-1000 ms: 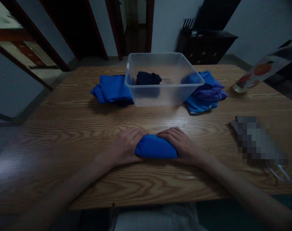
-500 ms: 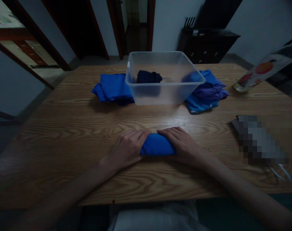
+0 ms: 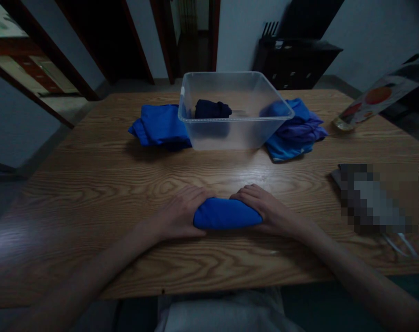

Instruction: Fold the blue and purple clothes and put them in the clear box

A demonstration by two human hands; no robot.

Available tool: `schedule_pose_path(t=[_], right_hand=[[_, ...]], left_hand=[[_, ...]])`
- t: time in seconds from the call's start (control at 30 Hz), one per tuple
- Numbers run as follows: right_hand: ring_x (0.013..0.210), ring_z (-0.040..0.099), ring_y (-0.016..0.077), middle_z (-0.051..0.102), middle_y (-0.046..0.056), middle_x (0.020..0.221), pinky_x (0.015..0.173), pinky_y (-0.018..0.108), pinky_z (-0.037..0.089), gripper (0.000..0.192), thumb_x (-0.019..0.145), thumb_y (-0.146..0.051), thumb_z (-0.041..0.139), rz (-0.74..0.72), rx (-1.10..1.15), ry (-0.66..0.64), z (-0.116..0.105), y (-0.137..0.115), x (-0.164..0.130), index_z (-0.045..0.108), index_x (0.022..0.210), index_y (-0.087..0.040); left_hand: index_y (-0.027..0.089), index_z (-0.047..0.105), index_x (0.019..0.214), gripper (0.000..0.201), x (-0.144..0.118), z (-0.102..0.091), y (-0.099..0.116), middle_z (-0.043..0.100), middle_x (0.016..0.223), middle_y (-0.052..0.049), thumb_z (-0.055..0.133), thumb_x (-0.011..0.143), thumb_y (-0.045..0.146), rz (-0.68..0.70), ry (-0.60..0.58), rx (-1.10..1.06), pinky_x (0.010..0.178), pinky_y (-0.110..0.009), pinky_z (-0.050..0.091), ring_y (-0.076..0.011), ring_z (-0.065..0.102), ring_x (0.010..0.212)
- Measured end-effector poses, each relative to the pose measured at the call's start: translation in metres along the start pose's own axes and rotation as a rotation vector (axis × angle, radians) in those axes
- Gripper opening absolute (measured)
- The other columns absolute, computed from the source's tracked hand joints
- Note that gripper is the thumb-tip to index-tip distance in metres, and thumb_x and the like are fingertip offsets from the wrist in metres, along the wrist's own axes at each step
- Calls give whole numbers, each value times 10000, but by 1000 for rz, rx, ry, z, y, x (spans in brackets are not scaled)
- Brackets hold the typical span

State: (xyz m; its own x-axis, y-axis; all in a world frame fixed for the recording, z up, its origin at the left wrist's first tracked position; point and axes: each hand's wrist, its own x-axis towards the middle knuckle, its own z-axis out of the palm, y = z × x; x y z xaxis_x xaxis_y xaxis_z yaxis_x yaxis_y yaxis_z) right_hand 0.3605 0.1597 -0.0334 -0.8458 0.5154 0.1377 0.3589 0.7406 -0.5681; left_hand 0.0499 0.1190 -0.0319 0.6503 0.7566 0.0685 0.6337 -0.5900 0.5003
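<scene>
A rolled bright blue cloth lies on the wooden table near its front edge. My left hand cups the roll's left end and my right hand cups its right end, fingers curled over the top. Further back stands a clear plastic bin with a dark navy folded cloth inside it.
A folded blue cloth lies left of the bin, and a heap of blue and purple cloths lies to its right. A printed bag leans at the far right. A blurred object sits on the right side.
Both hands have kept pressing on the roll, shifting it slightly. The roll looks a little longer and tidier than half a second ago.
</scene>
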Motion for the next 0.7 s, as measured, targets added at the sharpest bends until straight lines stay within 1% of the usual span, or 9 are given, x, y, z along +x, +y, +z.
schedule_pose_path(t=[0.07, 0.13, 0.27, 0.33, 0.5, 0.6, 0.7], right_hand=[[1106, 656, 316, 712, 146, 1210, 992, 480, 487, 425, 999, -362, 675, -10, 12, -8, -2, 0, 1, 604, 1381, -189], [1098, 640, 313, 700, 142, 1201, 998, 483, 482, 410, 998, -341, 659, -11, 21, -15, -3, 0, 1, 604, 1376, -194], [1133, 607, 310, 659, 143, 1250, 995, 462, 489, 407, 997, -325, 667, 24, 50, 6, -2, 3, -1, 618, 1383, -205], [1143, 599, 313, 650, 141, 1264, 1001, 465, 487, 417, 986, -329, 686, 35, 64, 11, -1, 6, -3, 612, 1379, -210], [1097, 612, 309, 678, 120, 1222, 985, 467, 469, 391, 970, -355, 717, 34, 80, 33, 3, 12, -6, 609, 1321, -221], [1092, 616, 306, 695, 107, 1212, 971, 456, 450, 377, 958, -357, 749, 49, 58, 53, 4, 14, -6, 622, 1289, -230], [1064, 632, 299, 717, 93, 1179, 942, 443, 434, 380, 943, -356, 779, 42, 17, 85, 4, 15, -6, 632, 1269, -229]], left_hand=[[227, 561, 1408, 741, -1, 5, -7, 690, 1381, -128, 900, 781, 430, 22, 17, 1, 1149, -560, 546, -362, 673, 1272], [239, 561, 1412, 756, -2, 10, -12, 689, 1383, -133, 900, 776, 466, 14, 19, 6, 1154, -584, 540, -378, 671, 1277], [236, 575, 1416, 785, -3, 13, -10, 692, 1380, -133, 915, 748, 466, -15, 22, -11, 1156, -606, 534, -389, 669, 1284], [231, 577, 1408, 743, -2, 10, -6, 704, 1358, -121, 902, 776, 449, -25, 27, -39, 1150, -593, 543, -372, 682, 1263], [209, 570, 1397, 571, -4, 0, 5, 726, 1317, -102, 821, 909, 366, -36, 53, -77, 1084, -496, 590, -311, 709, 1216], [200, 581, 1404, 533, -5, 1, 4, 739, 1301, -95, 795, 938, 347, -26, 70, -66, 1068, -481, 597, -301, 721, 1197], [206, 590, 1415, 537, -5, 6, -1, 746, 1317, -92, 796, 941, 352, -15, 106, -75, 1061, -485, 602, -302, 731, 1192]])
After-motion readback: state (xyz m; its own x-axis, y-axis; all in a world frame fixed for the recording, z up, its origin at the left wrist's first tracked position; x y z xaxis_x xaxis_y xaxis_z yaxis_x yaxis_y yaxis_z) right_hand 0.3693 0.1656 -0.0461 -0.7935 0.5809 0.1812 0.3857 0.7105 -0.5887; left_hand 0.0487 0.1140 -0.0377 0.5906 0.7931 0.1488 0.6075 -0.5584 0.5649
